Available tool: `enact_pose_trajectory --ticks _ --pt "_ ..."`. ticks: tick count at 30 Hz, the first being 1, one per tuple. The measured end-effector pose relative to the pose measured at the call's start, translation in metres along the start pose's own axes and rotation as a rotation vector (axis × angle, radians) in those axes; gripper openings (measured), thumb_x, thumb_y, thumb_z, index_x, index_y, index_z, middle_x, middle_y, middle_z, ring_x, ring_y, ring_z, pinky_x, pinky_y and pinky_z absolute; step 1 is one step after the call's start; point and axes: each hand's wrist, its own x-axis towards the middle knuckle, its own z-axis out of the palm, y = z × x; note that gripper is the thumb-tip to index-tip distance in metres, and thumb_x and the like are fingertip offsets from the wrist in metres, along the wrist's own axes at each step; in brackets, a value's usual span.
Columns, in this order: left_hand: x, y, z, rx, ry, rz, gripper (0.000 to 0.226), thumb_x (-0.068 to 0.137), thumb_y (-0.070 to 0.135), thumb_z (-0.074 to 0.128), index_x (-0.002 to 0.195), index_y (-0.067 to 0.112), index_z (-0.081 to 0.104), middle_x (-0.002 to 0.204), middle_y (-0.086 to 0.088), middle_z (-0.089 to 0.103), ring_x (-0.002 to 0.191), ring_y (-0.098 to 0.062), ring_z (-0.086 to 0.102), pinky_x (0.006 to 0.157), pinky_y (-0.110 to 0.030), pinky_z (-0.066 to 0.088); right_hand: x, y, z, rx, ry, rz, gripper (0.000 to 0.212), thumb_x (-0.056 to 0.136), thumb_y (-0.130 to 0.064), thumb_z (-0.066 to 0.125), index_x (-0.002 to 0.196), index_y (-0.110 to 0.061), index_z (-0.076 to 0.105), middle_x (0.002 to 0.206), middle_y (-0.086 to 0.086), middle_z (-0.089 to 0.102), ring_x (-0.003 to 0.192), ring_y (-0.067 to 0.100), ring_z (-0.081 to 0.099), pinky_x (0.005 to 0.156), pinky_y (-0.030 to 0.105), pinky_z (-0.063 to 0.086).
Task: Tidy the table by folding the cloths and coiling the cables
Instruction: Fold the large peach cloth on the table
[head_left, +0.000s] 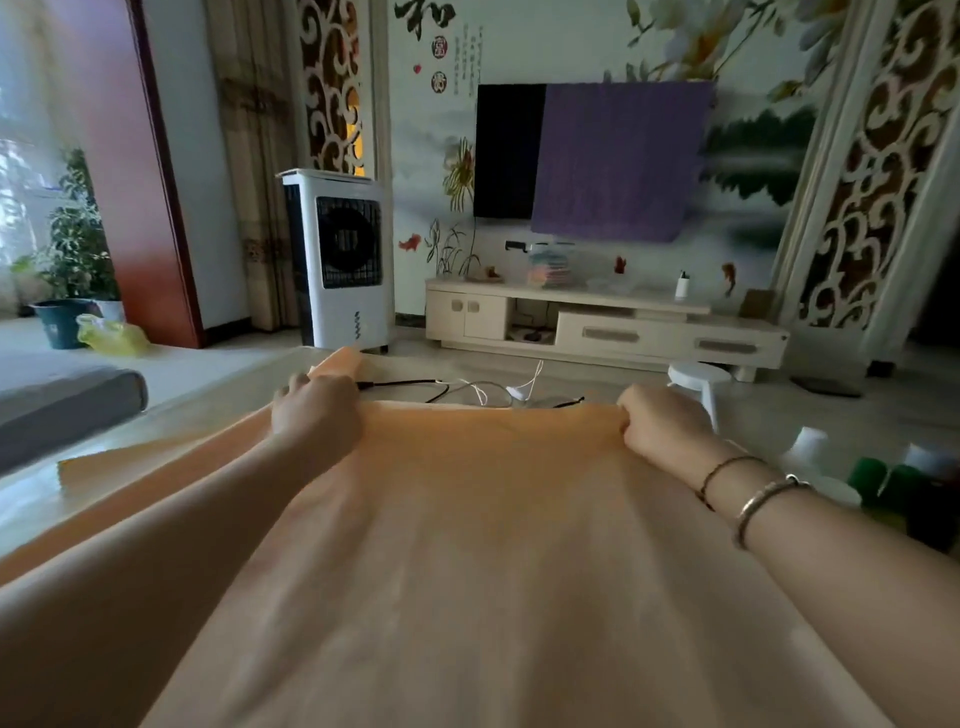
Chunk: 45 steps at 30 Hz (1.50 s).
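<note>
My left hand (316, 410) and right hand (662, 420) each grasp the far edge of the orange cloth (467, 519), fingers curled into it near its two corners, the sheet stretched between them and falling toward me over the table (171, 410). The fabric looks soft, light and limp, rippling in long folds, so I judge the corners the best hold for a square fold. Beyond the edge, thin black and white cables (478, 389) lie loosely tangled on the tabletop, flexible and easily snagged, not yet coiled.
</note>
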Motion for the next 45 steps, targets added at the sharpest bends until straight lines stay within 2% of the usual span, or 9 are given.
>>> enact_pose_trajectory --ticks 4,7,10,15,19,25,32,39,45 --pt "0.023 0.021 0.01 -0.069 0.376 0.032 0.025 0.085 0.005 0.054 0.106 0.014 0.063 0.118 -0.006 0.05 0.112 -0.031 0.036 0.099 -0.042 0.033 0.038 -0.01 -0.005 -0.144 0.225 0.032 0.028 0.084 0.001 0.044 0.094 -0.015 0.063 0.104 0.008 0.066 0.112 0.032 0.048 0.093 0.041 0.036" --pt "0.023 0.027 0.031 -0.09 0.208 -0.055 0.051 0.083 0.005 0.054 0.131 0.016 0.041 0.141 -0.006 0.027 0.13 -0.032 0.02 0.116 -0.046 0.015 0.052 -0.021 0.007 -0.204 0.2 0.079 0.036 0.086 -0.002 0.048 0.12 -0.013 0.053 0.126 0.01 0.054 0.125 0.032 0.038 0.108 0.048 0.027" --pt "0.011 0.026 0.054 -0.03 0.053 -0.077 0.078 0.075 0.004 0.055 0.144 0.017 0.02 0.15 -0.005 0.009 0.135 -0.037 0.013 0.118 -0.049 -0.002 0.05 -0.029 0.033 -0.231 0.138 0.046 0.046 0.089 -0.005 0.049 0.132 -0.012 0.038 0.132 0.011 0.046 0.126 0.031 0.037 0.109 0.046 0.028" --pt "0.0 0.026 0.041 -0.161 0.16 -0.03 0.058 0.079 -0.001 0.045 0.133 0.017 0.037 0.141 -0.006 0.027 0.126 -0.035 0.023 0.113 -0.045 0.014 0.025 -0.021 0.042 -0.109 0.188 -0.046 0.032 0.088 -0.009 0.05 0.12 -0.015 0.044 0.121 0.007 0.051 0.113 0.027 0.044 0.093 0.035 0.034" --pt "-0.031 0.035 0.021 -0.31 0.065 0.088 0.04 0.089 0.008 0.046 0.124 0.024 0.054 0.138 -0.001 0.044 0.129 -0.031 0.028 0.107 -0.042 0.023 -0.011 -0.02 0.022 0.095 0.231 -0.175 0.022 0.091 -0.015 0.049 0.113 -0.015 0.054 0.115 0.004 0.054 0.109 0.025 0.047 0.092 0.033 0.034" --pt "-0.122 0.055 0.008 -0.342 -0.179 0.464 0.031 0.096 0.028 0.051 0.126 0.026 0.06 0.141 0.004 0.049 0.13 -0.02 0.044 0.11 -0.034 0.03 -0.092 -0.025 -0.007 0.37 0.023 -0.343 0.014 0.092 -0.021 0.058 0.104 -0.016 0.062 0.112 -0.001 0.056 0.11 0.019 0.047 0.092 0.03 0.038" --pt "-0.193 0.076 0.004 -0.172 -0.575 0.558 0.057 0.095 0.06 0.032 0.148 0.044 0.022 0.16 0.013 0.011 0.148 -0.015 0.007 0.119 -0.048 0.003 -0.188 -0.013 -0.024 0.365 -0.175 -0.455 0.029 0.092 -0.031 0.061 0.115 -0.013 0.063 0.114 0.0 0.062 0.11 0.013 0.053 0.081 0.013 0.03" --pt "-0.191 0.081 0.011 -0.081 -0.581 0.551 0.06 0.094 0.064 0.023 0.15 0.046 0.009 0.16 0.018 0.0 0.148 -0.013 -0.001 0.118 -0.048 -0.002 -0.231 -0.002 -0.042 0.406 -0.41 -0.522 0.053 0.079 -0.064 0.062 0.12 -0.034 0.048 0.115 -0.021 0.046 0.111 -0.004 0.042 0.097 0.017 0.035" --pt "-0.189 0.083 0.013 -0.091 -0.568 0.546 0.059 0.095 0.063 0.022 0.15 0.044 0.011 0.16 0.016 0.002 0.148 -0.015 0.001 0.118 -0.049 -0.001 -0.256 -0.001 -0.052 0.334 -0.498 -0.531 0.066 0.06 -0.076 0.068 0.106 -0.043 0.033 0.127 -0.017 0.041 0.117 0.003 0.039 0.101 0.026 0.037"
